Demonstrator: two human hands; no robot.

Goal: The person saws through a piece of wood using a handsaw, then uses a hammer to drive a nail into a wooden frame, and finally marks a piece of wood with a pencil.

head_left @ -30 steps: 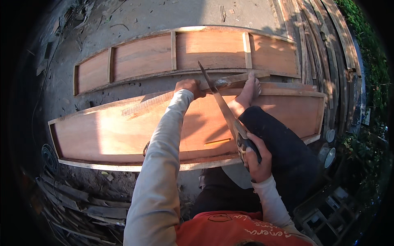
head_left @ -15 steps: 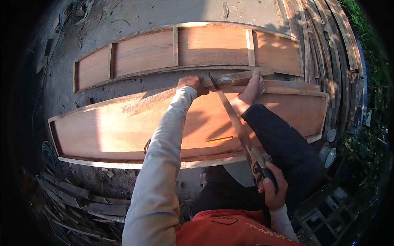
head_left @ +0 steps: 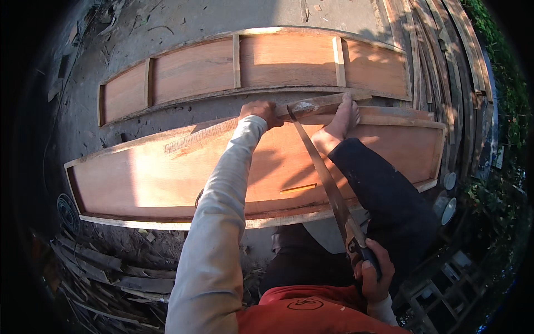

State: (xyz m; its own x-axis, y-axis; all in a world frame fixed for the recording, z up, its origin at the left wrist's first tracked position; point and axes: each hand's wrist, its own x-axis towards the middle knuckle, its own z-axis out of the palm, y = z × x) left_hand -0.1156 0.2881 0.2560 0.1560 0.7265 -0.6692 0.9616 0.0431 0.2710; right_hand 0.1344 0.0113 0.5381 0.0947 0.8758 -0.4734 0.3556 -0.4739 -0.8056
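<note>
My right hand [head_left: 375, 270] is closed round the dark handle of a handsaw [head_left: 327, 181]. The saw's long blade slants away from me, and its tip end lies across a wooden strip [head_left: 322, 104]. Just left of the blade, my left hand [head_left: 259, 113] grips that strip. My bare foot [head_left: 338, 127] presses on the strip to the right of the blade. Beneath lies a shallow framed plywood panel [head_left: 222, 183], with the strip angled over its far edge. A yellow pencil [head_left: 298, 188] rests on the plywood.
A second framed panel [head_left: 194, 75] with crosspieces lies beyond. Long boards [head_left: 450, 67] are stacked at the right, near a metal container [head_left: 444, 209]. Scrap wood [head_left: 111, 273] is piled at the near left, below a dark coil [head_left: 68, 211].
My right hand has drawn the saw back toward me, and the blade tip has come nearer the strip. My left hand and foot stay in place.
</note>
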